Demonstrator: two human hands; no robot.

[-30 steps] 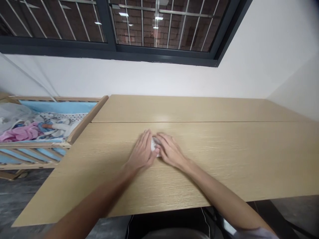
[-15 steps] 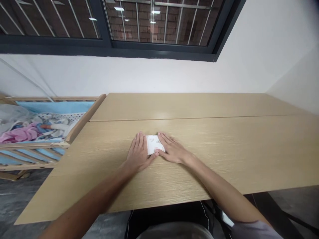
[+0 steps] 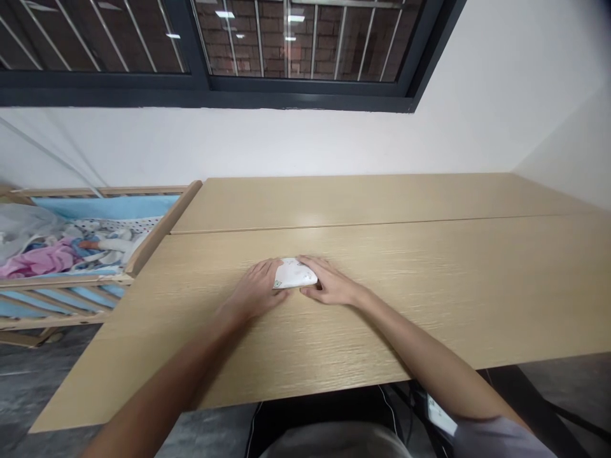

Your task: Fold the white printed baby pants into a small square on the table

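Note:
A small folded white cloth (image 3: 294, 275) with a faint print sits near the middle of the light wooden table (image 3: 429, 299). My left hand (image 3: 255, 291) grips its left edge, fingers curled under it. My right hand (image 3: 329, 285) holds its right edge, thumb in front and fingers behind. The cloth bulges upward between the two hands, its near edge raised a little off the wood.
A wooden baby cot (image 3: 86, 254) with blue lining and a heap of pink and white clothes (image 3: 57, 248) stands against the table's left end. A white wall (image 3: 334, 140) and a dark-framed barred window (image 3: 214, 51) lie behind. A second tabletop (image 3: 382, 197) adjoins at the back.
Both hands lay flat beside the cloth half a second ago. Now their fingers have closed on its two sides and the cloth has lifted slightly.

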